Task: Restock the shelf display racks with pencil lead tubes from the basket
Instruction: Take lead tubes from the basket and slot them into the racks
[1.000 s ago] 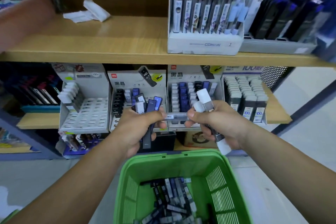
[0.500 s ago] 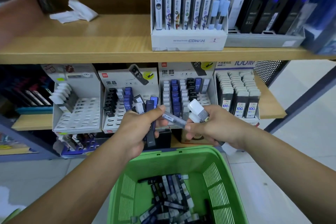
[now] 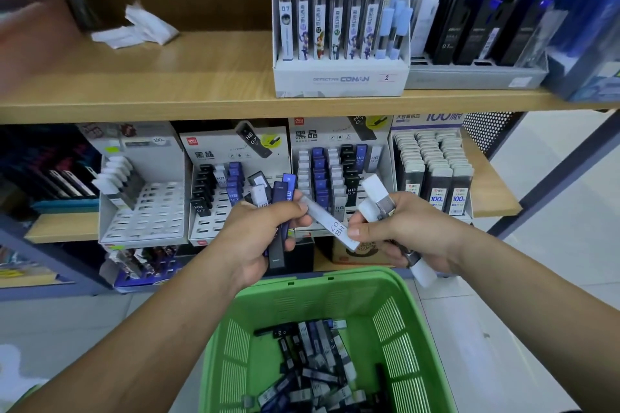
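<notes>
Compared with one second ago, the clear HB 0.7 lead tube (image 3: 327, 220) is no longer level between my hands. It is now tilted, and its lower end sits under the thumb of the right hand (image 3: 412, 235), which also grips some white tubes (image 3: 374, 189). The left hand (image 3: 255, 241) still clasps a bundle of dark tubes (image 3: 281, 198) and touches the upper end. I judge that the tube is passing to the right hand, probably for a free slot in the display rack (image 3: 218, 214). Many loose tubes (image 3: 312, 369) remain in the green basket (image 3: 402, 329).

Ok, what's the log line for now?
left hand: dark tubes | right hand: white tubes | both pinch HB tube | basket: not empty
</notes>
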### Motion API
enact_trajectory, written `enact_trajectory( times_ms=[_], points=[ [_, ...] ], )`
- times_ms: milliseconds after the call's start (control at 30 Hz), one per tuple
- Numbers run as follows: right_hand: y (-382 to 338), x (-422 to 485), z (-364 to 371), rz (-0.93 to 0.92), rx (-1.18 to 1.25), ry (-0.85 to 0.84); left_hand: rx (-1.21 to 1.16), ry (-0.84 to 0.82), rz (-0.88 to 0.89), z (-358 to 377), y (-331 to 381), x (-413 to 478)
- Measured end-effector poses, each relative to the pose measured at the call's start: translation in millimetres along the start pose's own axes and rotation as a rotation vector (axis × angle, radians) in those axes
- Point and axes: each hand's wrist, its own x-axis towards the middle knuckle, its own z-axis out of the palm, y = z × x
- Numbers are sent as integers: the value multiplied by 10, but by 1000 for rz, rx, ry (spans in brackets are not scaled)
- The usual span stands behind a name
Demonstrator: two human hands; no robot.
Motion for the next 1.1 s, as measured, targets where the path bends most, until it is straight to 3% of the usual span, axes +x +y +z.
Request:
enact_trajectory(
  times_ms=[200,433,600,767,1100],
  points=[
    [-64,-51,-20,-46,56,-5,-92,32,12,81,18,10],
    [7,31,-219,-242,293,453,140,-36,-14,361,-184,-8],
    [10,197,-492,-393,-86,793,207,-53,-42,513,-244,53],
    [13,483,-579,-478,-355,841,268,-76,-39,612,-345,105],
    [-108,705,-598,-373,-832,861,304,-48,-60,433,-367,232]
  ],
)
